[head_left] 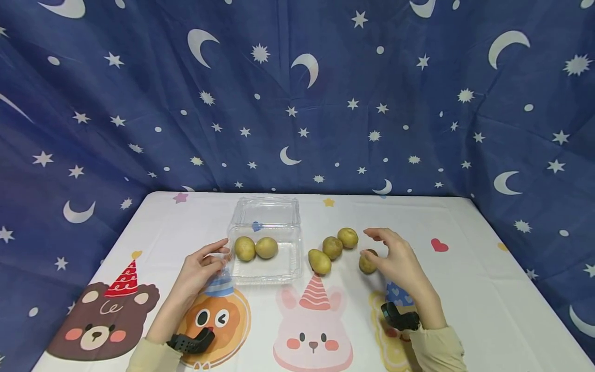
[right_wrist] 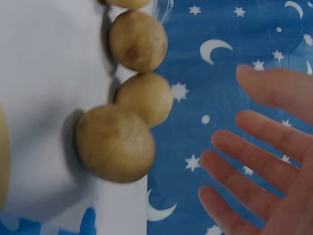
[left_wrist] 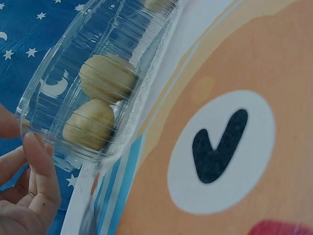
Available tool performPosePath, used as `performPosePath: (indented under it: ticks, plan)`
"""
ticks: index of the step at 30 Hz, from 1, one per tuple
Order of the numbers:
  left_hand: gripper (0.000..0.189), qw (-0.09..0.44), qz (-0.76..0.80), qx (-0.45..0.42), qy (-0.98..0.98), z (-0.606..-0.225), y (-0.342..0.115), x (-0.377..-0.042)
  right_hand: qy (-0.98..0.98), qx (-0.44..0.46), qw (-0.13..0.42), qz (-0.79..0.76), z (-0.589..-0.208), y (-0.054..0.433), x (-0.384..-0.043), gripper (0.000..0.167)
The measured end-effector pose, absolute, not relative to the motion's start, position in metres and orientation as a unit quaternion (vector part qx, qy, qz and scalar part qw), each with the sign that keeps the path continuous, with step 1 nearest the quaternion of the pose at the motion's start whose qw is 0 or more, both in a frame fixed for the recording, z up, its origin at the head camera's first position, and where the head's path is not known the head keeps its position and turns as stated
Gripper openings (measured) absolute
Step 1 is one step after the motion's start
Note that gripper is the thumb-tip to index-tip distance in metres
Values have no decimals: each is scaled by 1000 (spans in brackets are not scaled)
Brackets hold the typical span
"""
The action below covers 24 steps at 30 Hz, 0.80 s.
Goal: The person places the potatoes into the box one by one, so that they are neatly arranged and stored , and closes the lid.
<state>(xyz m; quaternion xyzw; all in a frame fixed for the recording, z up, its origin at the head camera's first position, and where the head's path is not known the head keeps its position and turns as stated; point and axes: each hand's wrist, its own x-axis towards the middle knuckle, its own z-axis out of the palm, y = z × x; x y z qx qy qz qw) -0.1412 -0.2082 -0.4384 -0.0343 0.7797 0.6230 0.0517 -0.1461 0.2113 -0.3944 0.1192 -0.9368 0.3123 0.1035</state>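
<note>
Two potatoes (head_left: 255, 248) lie side by side at the left inside a clear plastic clamshell box (head_left: 289, 268), its lid (head_left: 266, 211) swung up at the back. By the box's left wall is my left hand (head_left: 201, 268), its fingers loosely bent; in the left wrist view the fingertips (left_wrist: 36, 142) are right at the box's corner. My right hand (head_left: 400, 261) hovers with thumb and fingers spread apart around a brownish potato (head_left: 367, 262), partly hidden behind the thumb. In the right wrist view a large potato (right_wrist: 115, 143) appears apart from the fingers.
Three more potatoes (head_left: 332, 248) form a slanting row between the box and my right hand. They lie on a white table cover (head_left: 479, 289) printed with cartoon animals. Behind the table's far edge hangs a blue curtain (head_left: 325, 155) with moons and stars.
</note>
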Motion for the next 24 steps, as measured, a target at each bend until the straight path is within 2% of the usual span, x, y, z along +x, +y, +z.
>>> performPosePath:
  ticks: [12,24]
  plan:
    - [55,52,636,-23,769,-439,-210,-141,-937,138,23,320,-416,225,-152,53]
    - [54,54,638,-21,768,-439,-210,-140,-932,127,-16,338,-431,232,-154,58]
